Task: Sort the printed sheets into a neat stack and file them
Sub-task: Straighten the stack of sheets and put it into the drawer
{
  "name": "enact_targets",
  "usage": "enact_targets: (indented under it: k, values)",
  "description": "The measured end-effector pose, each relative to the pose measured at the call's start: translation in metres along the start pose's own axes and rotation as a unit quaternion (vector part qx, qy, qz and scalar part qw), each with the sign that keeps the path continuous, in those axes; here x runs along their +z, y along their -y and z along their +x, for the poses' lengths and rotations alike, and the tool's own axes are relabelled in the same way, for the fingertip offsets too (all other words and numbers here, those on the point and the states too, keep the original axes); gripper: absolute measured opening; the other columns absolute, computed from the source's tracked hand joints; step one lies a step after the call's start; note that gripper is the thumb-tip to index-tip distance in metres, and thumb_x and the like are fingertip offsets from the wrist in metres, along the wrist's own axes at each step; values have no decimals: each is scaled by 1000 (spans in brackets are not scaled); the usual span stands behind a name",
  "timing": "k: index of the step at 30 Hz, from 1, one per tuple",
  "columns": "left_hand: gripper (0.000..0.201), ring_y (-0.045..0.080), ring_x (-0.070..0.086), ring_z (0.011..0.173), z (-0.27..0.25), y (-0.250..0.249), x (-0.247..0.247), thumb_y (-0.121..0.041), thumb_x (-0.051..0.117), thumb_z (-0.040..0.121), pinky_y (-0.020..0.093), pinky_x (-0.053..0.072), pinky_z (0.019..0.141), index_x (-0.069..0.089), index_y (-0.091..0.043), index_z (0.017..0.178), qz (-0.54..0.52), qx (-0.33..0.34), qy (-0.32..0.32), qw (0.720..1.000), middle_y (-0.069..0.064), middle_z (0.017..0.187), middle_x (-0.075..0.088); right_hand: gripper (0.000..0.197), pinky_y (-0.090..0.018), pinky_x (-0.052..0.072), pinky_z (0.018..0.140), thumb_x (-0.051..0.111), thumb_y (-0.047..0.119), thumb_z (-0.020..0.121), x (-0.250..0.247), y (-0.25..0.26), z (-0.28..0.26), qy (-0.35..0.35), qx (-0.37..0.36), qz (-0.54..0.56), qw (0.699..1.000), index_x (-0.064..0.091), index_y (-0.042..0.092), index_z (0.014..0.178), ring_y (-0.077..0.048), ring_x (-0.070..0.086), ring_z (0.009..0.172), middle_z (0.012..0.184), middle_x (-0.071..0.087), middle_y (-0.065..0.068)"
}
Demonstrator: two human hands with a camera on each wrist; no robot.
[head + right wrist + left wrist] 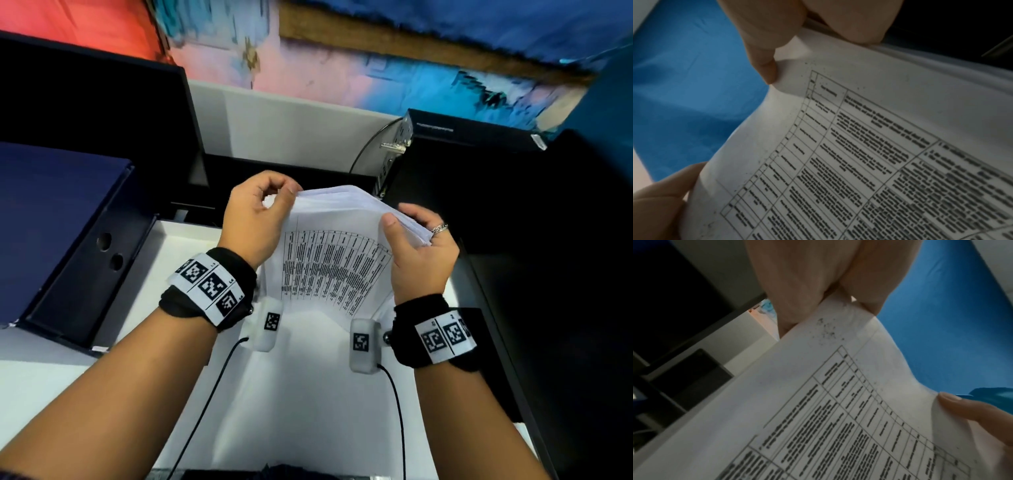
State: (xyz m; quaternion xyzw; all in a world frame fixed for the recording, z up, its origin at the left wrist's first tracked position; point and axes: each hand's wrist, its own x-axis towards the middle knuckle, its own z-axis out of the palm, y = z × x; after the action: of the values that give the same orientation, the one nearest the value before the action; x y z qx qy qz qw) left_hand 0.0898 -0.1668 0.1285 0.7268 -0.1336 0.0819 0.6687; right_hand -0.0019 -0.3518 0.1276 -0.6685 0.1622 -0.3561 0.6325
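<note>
A bundle of printed sheets point(335, 260) with a black table on the top page stands on edge over the white desk point(301, 394), bowed toward me. My left hand point(267, 209) pinches its upper left corner between thumb and curled fingers. My right hand point(416, 236) grips the upper right corner, thumb on the front page and fingers behind the stack. In the left wrist view the sheets point(818, 418) fill the frame under the left hand point(834, 293). The right wrist view shows the sheets point(869, 154) pinched by the right hand point(797, 32).
A dark blue box file point(68, 240) lies at the left on the desk. A black monitor point(85, 120) stands behind it. A black computer case point(479, 164) with a cable point(370, 147) stands at the right, beside dark furniture point(565, 291).
</note>
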Motion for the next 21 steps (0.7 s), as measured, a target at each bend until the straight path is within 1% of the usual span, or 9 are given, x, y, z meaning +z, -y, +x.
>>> enact_targets:
  k: [4,8,10,12,13,15,17,19,21]
  values:
    - [4,6,60,83,4,-1,-1,-16,67,88,26,49,83,70,-13,88,36,2,19,999,-9,85,68,26,-13,52,67,80,6,78,2,3,2,-10,-2,2,1000,67,8,101,2,68,77,90,68,4]
    - [9,16,60,74,10,-2,-4,-18,62,89,25,49,74,68,-14,84,116,8,18,993,-9,80,67,39,-12,52,70,83,9,75,-1,3,3,6,4,-5,1000,64,10,109,5,65,80,94,65,4]
    - [8,8,49,59,10,-4,-2,-14,57,92,15,42,60,62,-13,85,132,18,9,991,-8,80,63,38,-11,52,69,82,9,76,-2,0,4,11,13,-8,1000,63,10,109,6,66,79,94,65,7]
    - [9,2,44,53,9,-4,-1,-11,52,94,13,38,55,55,-15,86,111,8,-8,994,1,82,61,29,-10,51,67,79,9,79,-3,-1,5,20,16,-3,1000,63,8,104,7,67,77,90,66,7]
    - [9,0,45,56,7,-2,-1,-15,52,95,18,43,60,54,-18,86,77,-1,-15,997,5,84,62,24,-10,51,67,78,8,80,-2,-2,5,22,14,-6,1000,64,6,100,7,67,75,87,67,6]
    - [15,17,60,81,-1,0,-3,-38,61,93,40,51,80,53,-26,95,-45,-19,-1,999,13,96,64,18,-10,50,67,76,9,82,-2,-4,7,17,18,-11,1000,65,3,95,6,66,73,83,67,5]
    - [54,28,63,103,-11,6,-6,-51,76,76,48,50,94,48,-28,117,-117,-36,46,991,14,112,64,16,-12,51,67,77,12,82,-2,-2,9,4,28,-6,1000,66,7,92,4,67,73,82,68,5]
    - [74,24,64,107,-15,4,-7,-29,89,67,46,51,98,44,-23,126,-83,-36,69,994,11,118,62,14,-16,53,69,78,17,82,-3,0,12,-1,23,-20,1000,66,13,88,1,67,74,81,68,5]
    - [63,22,65,100,-10,5,-8,-13,89,67,49,53,94,52,-21,117,-36,-13,56,998,11,114,64,13,-17,54,68,78,14,82,-6,5,12,1,12,-20,1000,66,13,88,0,67,74,81,68,4]
